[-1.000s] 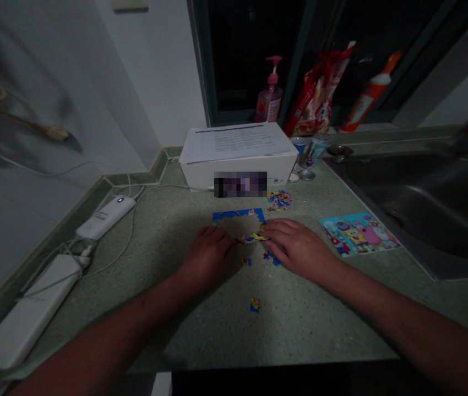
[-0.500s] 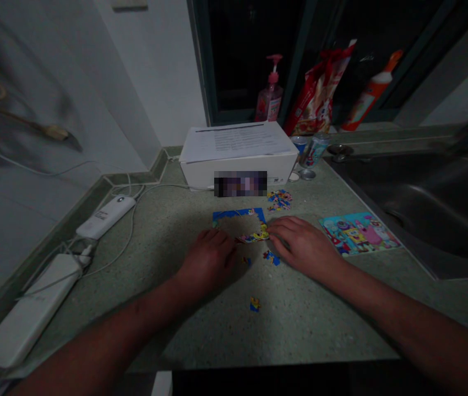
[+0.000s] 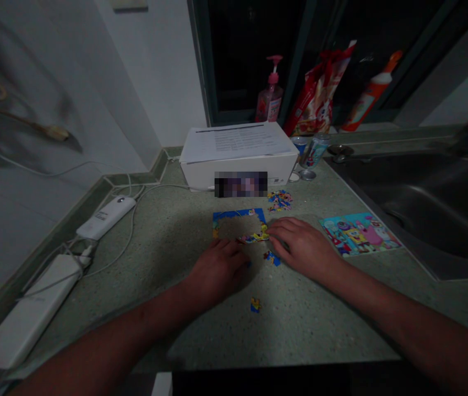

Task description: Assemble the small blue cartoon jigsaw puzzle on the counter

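Note:
A partly joined jigsaw puzzle [image 3: 238, 212] lies on the counter, its blue top border and yellowish sides around a bare middle. My left hand [image 3: 221, 265] is at its lower left, fingers curled down over the spot of a small loose piece; a blue bit [image 3: 249, 264] shows by the fingertips, and their grip is hidden. At the right border rests my right hand [image 3: 302, 242], fingers stretched, thumb apart, touching the puzzle's edge. Between the hands are loose blue puzzle pieces [image 3: 272, 258]. One yellow-and-blue piece [image 3: 255, 305] sits nearer me.
Behind the puzzle are a heap of pieces [image 3: 280, 200] and a white box [image 3: 201, 173] topped with paper. A colourful cartoon picture sheet [image 3: 360, 234] lies right, beside the sink [image 3: 436, 209]. Cans [image 3: 316, 151] stand at the back; a power strip [image 3: 36, 308] and cables lie left.
My left hand has slid right and towards me, uncovering the puzzle's left border and covering a small loose piece. My right hand has stayed at the right border.

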### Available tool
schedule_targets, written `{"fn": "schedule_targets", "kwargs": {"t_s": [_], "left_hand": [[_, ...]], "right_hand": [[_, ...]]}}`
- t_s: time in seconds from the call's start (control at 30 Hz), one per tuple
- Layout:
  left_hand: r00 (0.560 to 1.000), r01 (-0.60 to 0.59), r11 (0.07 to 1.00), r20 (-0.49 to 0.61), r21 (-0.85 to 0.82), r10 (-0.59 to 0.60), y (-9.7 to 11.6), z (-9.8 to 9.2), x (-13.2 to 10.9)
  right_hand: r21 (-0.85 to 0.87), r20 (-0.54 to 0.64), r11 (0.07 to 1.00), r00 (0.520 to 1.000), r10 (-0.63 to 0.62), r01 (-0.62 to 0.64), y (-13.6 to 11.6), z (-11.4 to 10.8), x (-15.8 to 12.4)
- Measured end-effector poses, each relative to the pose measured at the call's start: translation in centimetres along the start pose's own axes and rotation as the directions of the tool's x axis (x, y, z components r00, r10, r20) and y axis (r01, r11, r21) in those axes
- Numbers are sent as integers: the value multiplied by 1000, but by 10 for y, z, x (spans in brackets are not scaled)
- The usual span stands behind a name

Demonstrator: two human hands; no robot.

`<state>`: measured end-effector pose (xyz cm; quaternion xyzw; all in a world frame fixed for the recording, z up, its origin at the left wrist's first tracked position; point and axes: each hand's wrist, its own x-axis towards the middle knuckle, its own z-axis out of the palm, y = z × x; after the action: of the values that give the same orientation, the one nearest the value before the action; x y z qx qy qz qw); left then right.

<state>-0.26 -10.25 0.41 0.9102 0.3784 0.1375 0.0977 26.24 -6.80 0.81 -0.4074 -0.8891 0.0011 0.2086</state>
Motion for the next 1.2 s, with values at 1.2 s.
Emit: {"fn": "schedule_targets", "kwargs": {"t_s": [1.2], "left_hand": [[989, 135, 990, -61, -36, -137, 3, 0, -3]], "right_hand": [[-12, 11, 1000, 1000, 4, -4, 0, 0, 0]]}}
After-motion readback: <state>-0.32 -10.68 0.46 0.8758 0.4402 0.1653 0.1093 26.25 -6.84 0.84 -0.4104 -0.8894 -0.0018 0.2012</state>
